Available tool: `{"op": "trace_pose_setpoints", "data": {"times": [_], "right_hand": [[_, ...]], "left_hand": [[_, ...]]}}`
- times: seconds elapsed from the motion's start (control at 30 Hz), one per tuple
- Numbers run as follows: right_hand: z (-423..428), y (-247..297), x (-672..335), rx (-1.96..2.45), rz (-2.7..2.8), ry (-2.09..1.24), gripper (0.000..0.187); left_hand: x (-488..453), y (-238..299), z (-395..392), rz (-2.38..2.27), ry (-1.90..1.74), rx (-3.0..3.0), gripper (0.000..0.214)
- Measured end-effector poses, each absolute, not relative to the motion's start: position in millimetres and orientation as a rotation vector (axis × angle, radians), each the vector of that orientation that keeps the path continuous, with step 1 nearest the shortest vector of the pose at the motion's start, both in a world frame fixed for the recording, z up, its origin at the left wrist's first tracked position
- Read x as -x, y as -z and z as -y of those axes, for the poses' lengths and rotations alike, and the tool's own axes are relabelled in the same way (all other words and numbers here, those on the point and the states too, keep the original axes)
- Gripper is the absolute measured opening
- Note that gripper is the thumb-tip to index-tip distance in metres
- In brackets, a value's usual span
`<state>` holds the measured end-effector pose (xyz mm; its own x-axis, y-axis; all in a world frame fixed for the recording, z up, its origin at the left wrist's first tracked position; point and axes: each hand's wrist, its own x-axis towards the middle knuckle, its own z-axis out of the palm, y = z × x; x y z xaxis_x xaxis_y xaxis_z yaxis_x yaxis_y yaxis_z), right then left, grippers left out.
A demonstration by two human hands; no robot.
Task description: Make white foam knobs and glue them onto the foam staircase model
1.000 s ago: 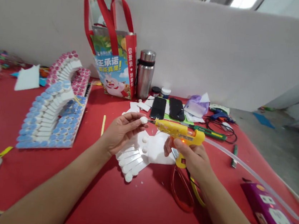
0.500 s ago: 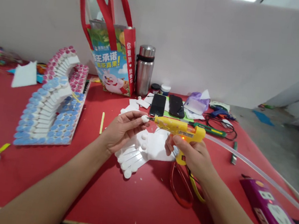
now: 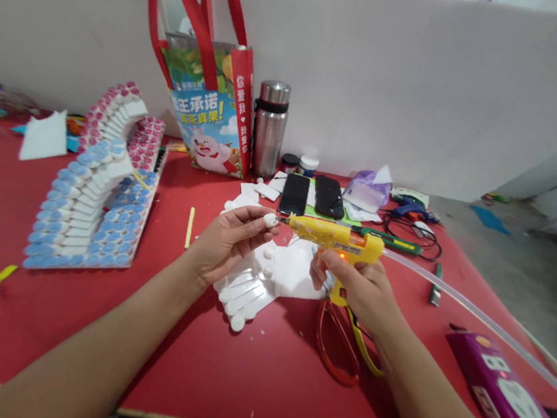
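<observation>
Between the thumb and fingers of my left hand [image 3: 232, 240] is a small round white piece [image 3: 270, 220]. My right hand [image 3: 358, 282] is wrapped round the handle of a yellow hot glue gun [image 3: 326, 234], whose orange light glows. The gun's nozzle tip points left and is at the white piece; whether they touch I cannot tell. A long clear glue stick [image 3: 460, 295] trails from the gun's rear to the right. Below my hands lies a white fan-shaped panel [image 3: 249, 293] with strips and round white discs, partly hidden by my left hand.
Pliers [image 3: 337, 356] with red and yellow handles lie below the gun. Left stands a blue-and-pink dotted decoration [image 3: 87, 214]. Behind are a shopping bag [image 3: 209, 114], a steel flask [image 3: 270, 131] and two phones [image 3: 294, 194]. A purple power box [image 3: 500, 382] sits right, near a green cutter [image 3: 390, 242].
Both hands stay almost in place, with the nozzle still at the white piece. The view has shifted very slightly.
</observation>
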<state>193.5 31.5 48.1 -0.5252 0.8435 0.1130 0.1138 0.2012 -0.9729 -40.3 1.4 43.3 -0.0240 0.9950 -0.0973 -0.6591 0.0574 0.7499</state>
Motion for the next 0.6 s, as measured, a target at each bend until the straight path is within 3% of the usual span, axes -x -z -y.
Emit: {"op": "trace_pose_setpoints", "data": {"times": [0.6], "right_hand": [[-28.2,-54.0,-191.6,0.905,1.814,-1.331,0.045]], "left_hand": [[39.1,-44.6,-1.1,-0.729,-1.464,-0.548,0.015]]}}
